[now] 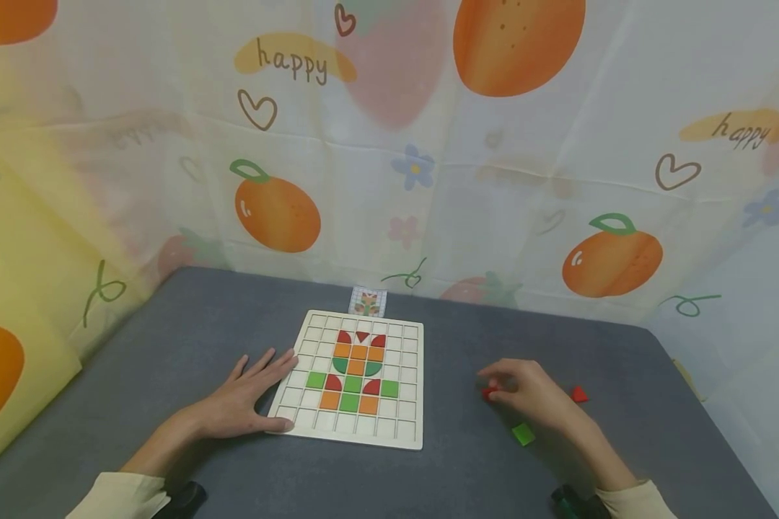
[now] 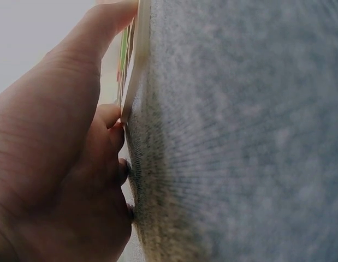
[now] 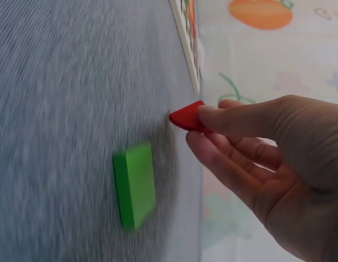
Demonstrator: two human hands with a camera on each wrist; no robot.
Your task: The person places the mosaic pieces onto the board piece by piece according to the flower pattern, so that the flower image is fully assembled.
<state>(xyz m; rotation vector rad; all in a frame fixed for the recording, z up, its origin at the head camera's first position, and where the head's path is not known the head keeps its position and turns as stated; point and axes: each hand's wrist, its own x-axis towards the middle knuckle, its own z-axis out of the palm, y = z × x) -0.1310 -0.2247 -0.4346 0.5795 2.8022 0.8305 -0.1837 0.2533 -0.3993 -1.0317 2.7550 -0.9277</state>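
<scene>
My left hand [image 1: 247, 400] lies spread at the left edge of a white grid board [image 1: 305, 425], its thumb and index finger touching the rim. Colored tiles form a flower-like pattern on the board: red, orange, light green and dark green. To the right of the board, my right hand [image 1: 529, 393] pinches a small red tile [image 3: 186, 116] between thumb and fingers, just above the table. That tile has a pointed corner; its full outline is partly covered by the fingers. A green square tile [image 1: 523, 434] lies on the table below this hand.
A red, roughly triangular tile [image 1: 579, 393] lies on the grey table [image 1: 467, 468], right of my right hand. Behind the board stands a small card [image 1: 367, 302] with a printed flower pattern. A fruit-print cloth [image 1: 493, 166] hangs along the table's back edge.
</scene>
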